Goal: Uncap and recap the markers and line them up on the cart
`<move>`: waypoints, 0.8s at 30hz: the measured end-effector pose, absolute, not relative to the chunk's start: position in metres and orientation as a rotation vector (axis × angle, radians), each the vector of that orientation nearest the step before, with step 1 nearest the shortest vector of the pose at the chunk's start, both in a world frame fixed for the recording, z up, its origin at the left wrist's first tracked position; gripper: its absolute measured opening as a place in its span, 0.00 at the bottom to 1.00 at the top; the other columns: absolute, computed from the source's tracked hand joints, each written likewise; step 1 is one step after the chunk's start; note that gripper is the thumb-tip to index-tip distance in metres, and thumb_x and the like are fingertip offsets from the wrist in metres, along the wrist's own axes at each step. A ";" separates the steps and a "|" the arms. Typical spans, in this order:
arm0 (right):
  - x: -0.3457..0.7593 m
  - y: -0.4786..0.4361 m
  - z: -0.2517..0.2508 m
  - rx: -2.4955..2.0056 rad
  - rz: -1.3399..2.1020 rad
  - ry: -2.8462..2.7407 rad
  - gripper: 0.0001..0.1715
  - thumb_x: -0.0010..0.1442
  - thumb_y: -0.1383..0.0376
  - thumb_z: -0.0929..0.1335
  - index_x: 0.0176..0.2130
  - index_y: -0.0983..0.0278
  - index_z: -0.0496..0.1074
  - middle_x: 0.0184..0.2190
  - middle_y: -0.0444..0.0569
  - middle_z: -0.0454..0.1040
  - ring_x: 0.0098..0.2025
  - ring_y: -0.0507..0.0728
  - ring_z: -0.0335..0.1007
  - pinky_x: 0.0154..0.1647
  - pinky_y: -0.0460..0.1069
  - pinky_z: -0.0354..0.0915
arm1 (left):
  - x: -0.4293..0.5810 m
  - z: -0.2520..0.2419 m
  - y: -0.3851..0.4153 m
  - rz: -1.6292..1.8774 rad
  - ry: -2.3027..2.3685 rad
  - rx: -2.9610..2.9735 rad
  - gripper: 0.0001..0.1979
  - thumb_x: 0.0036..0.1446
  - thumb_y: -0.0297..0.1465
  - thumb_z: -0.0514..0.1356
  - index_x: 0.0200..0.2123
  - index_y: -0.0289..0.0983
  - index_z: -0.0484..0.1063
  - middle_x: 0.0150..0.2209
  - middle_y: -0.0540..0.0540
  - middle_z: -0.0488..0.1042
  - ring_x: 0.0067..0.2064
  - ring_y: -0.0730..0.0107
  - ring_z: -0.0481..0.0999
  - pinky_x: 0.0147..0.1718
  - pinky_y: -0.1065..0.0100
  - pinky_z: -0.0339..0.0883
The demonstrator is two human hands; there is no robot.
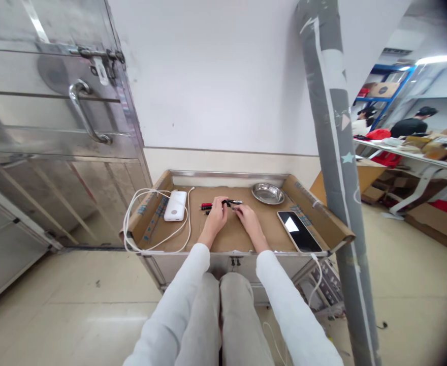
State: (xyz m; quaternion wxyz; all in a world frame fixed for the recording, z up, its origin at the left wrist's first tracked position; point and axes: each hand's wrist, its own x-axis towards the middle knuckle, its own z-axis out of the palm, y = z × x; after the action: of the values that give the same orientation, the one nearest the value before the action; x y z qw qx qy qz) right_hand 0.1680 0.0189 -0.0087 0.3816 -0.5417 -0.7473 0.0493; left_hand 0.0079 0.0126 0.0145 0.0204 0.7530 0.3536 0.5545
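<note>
Both my hands are close together over the brown cardboard lining of a small cart top. My left hand (216, 215) is closed, its fingertips pinching a slim black piece (228, 204) that looks like part of a pen. My right hand (248, 219) has thumb and fingers pressed together just to the right, at the end of a small thin piece too fine to name. Around my left fingers lie several pens, with a red one (204, 205) sticking out on the left and a black one (236, 202) behind my fingertips. My fingers hide part of them.
A round metal dish (268, 193) sits at the back right, with a phone (298, 231) nearer the right edge. A white power bank (175, 206) and its looped white cable (126, 229) lie left. A long wrapped roll (340, 152) leans beside the cart. Two people work far right.
</note>
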 end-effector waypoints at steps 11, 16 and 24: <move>0.165 0.011 0.000 -1.385 0.072 -1.926 0.11 0.62 0.63 0.62 0.40 0.60 0.73 0.37 0.49 0.75 0.39 0.55 0.71 0.42 0.49 0.65 | 0.006 0.016 0.010 1.833 1.161 2.328 0.10 0.63 0.25 0.46 0.46 0.36 0.59 0.42 0.40 0.65 0.46 0.65 0.69 0.47 0.60 0.66; 0.164 0.008 0.003 -1.450 0.022 -1.917 0.13 0.63 0.61 0.61 0.40 0.60 0.73 0.36 0.50 0.75 0.38 0.56 0.70 0.40 0.48 0.64 | 0.005 0.018 0.010 1.866 1.287 2.239 0.10 0.63 0.24 0.45 0.46 0.36 0.59 0.43 0.40 0.65 0.48 0.65 0.68 0.48 0.59 0.66; 0.164 0.009 0.000 -1.483 -0.025 -1.880 0.14 0.65 0.60 0.60 0.40 0.61 0.73 0.37 0.50 0.75 0.37 0.55 0.70 0.38 0.47 0.62 | 0.006 0.019 0.010 1.788 1.386 2.211 0.10 0.63 0.24 0.45 0.46 0.37 0.59 0.45 0.40 0.64 0.48 0.64 0.68 0.47 0.59 0.66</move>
State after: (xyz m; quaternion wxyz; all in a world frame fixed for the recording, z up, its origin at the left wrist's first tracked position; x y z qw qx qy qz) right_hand 0.1643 0.0092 0.0005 0.3647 -0.5767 -0.7310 -0.0097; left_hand 0.0062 0.0100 0.0195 -0.0108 0.6990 0.4380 0.5652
